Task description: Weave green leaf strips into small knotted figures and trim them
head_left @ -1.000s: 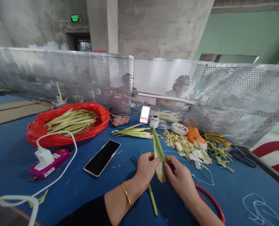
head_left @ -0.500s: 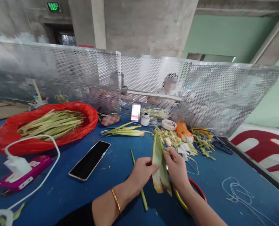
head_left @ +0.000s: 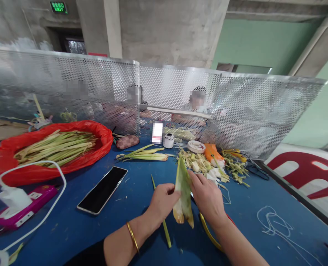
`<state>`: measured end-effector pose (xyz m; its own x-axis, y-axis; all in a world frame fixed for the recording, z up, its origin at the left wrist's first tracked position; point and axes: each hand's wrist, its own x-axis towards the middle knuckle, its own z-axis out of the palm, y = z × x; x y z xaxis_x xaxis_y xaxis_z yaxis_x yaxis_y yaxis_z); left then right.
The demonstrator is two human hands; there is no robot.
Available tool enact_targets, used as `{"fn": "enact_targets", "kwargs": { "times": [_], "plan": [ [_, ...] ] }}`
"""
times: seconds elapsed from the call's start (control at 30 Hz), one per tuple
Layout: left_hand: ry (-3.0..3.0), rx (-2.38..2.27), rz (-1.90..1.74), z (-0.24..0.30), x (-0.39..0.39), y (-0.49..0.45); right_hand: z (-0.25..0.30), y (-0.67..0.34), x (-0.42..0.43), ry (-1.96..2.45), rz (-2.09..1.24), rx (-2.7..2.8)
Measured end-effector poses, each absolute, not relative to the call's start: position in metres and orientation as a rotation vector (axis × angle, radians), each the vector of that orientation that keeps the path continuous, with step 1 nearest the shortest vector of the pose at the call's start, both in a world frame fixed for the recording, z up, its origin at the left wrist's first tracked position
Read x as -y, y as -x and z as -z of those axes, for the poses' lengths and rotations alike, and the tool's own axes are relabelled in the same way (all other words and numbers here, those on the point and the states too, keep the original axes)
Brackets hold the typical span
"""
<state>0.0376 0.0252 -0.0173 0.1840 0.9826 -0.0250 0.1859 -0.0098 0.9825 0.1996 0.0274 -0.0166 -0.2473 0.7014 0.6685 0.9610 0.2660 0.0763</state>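
A broad pale green leaf (head_left: 182,195), browned at its lower tips, stands upright in front of me. My left hand (head_left: 164,201) pinches its left edge between thumb and fingers. On the other side, my right hand (head_left: 206,195) is closed at the leaf's right edge, its fingertips partly hidden. A thin green stalk (head_left: 166,231) lies on the blue table (head_left: 111,236), partly under my left hand. Beneath my right wrist, a yellow and red looped thing (head_left: 208,232) shows in part; its kind is hidden.
At left sit a red plastic bag (head_left: 69,171) of long leaves, a purple power strip (head_left: 22,210) and a black phone (head_left: 103,190). Cut stalks (head_left: 144,155) and plant scraps (head_left: 197,162) lie ahead, before a perforated metal screen (head_left: 175,87). White string (head_left: 277,225) lies at right.
My right fingers have shifted along the leaf's right edge and the back of the hand has turned more toward me. The leaf's lower tips sit closer together. The whole view has shifted slightly.
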Motion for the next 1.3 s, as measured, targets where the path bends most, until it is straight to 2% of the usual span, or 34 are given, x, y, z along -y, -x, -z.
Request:
{"fn": "enact_targets", "kwargs": {
  "times": [0.1, 0.2, 0.3, 0.4, 0.5, 0.6, 0.83, 1.0, 1.1, 1.17, 1.23, 1.3],
  "plan": [
    [-1.485, -1.237, -0.966, 0.020, -0.027, -0.037, 0.014, -0.200, -0.027, 1.472, 0.711, 2.011],
    [-1.523, -1.254, -0.946, 0.023, -0.029, -0.036, 0.010, -0.200, -0.027, 1.334, 0.534, 2.056],
    [-1.547, -1.289, -0.910, 0.024, -0.030, -0.035, 0.005, -0.200, -0.027, 1.222, 0.047, 1.867],
    [-1.589, -1.324, -0.874, 0.022, -0.031, -0.034, 0.000, -0.206, -0.033, 1.142, -0.521, 1.281],
    [-1.669, -1.350, -0.799, 0.020, -0.031, -0.034, -0.004, -0.219, -0.043, 1.011, -0.840, 0.772],
    [-1.734, -1.348, -0.701, 0.018, -0.030, -0.033, -0.005, -0.237, -0.053, 0.983, -0.874, 0.608],
    [-1.753, -1.350, -0.632, 0.015, -0.029, -0.033, 0.002, -0.280, -0.068, 1.156, -0.576, 0.585],
    [-1.621, -1.339, -0.743, 0.015, -0.029, -0.033, 0.003, -0.288, -0.065, 1.429, -0.409, 0.736],
    [-1.455, -1.308, -0.891, 0.015, -0.030, -0.032, -0.001, -0.262, -0.053, 1.562, -0.330, 1.037],
    [-1.341, -1.270, -1.015, 0.015, -0.031, -0.030, -0.001, -0.232, -0.041, 1.535, -0.489, 1.351],
    [-1.254, -1.247, -1.140, 0.014, -0.033, -0.029, 0.002, -0.200, -0.029, 1.356, -0.966, 1.541],
    [-1.214, -1.268, -1.224, 0.014, -0.034, -0.028, 0.010, -0.174, -0.019, 1.260, -1.183, 1.560]
  ]
}}
